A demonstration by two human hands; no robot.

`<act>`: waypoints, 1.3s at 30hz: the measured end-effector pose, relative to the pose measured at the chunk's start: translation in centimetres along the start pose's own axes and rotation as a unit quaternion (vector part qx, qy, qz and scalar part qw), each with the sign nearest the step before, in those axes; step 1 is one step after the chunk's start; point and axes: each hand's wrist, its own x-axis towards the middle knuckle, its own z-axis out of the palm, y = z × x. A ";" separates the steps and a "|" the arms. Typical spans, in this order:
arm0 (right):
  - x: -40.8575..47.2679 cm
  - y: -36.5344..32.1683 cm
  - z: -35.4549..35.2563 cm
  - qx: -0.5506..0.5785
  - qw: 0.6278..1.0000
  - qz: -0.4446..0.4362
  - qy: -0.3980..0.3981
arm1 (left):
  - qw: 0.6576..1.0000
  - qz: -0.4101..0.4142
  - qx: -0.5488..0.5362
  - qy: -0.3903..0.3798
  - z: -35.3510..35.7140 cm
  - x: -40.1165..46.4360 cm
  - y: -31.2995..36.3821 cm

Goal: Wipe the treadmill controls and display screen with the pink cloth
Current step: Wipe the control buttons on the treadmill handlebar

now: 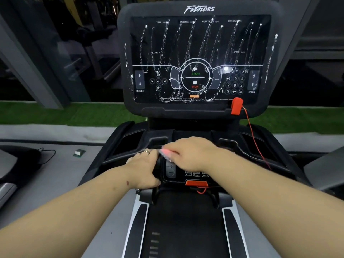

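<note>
We are on the lower controls, our right hand pressing the pink cloth onto them while our left hand grips the panel's edge, and next, we judge, comes the streaked display screen above.

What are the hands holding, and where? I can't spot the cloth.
The right hand covers the pink cloth, only its left edge showing. The left hand grips the lower control panel's left end.

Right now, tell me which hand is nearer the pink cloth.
Right. The right hand lies on top of the pink cloth, pressing it to the control panel; the left hand grips the panel's left edge beside it.
</note>
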 end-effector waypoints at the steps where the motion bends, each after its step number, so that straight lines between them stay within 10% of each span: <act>1: 0.5 -0.4 0.2 0.003 1.000 -0.008 0.001 | 1.000 -0.002 -0.002 0.003 0.0 0.0 0.0; 21: -4.5 5.2 -1.0 0.079 0.995 0.063 -0.023 | 1.000 0.008 -0.007 0.004 0.1 0.1 -0.4; 39: -12.0 10.2 8.4 -0.038 0.954 -0.054 0.294 | 1.000 -0.014 -0.012 0.006 0.3 0.1 -0.1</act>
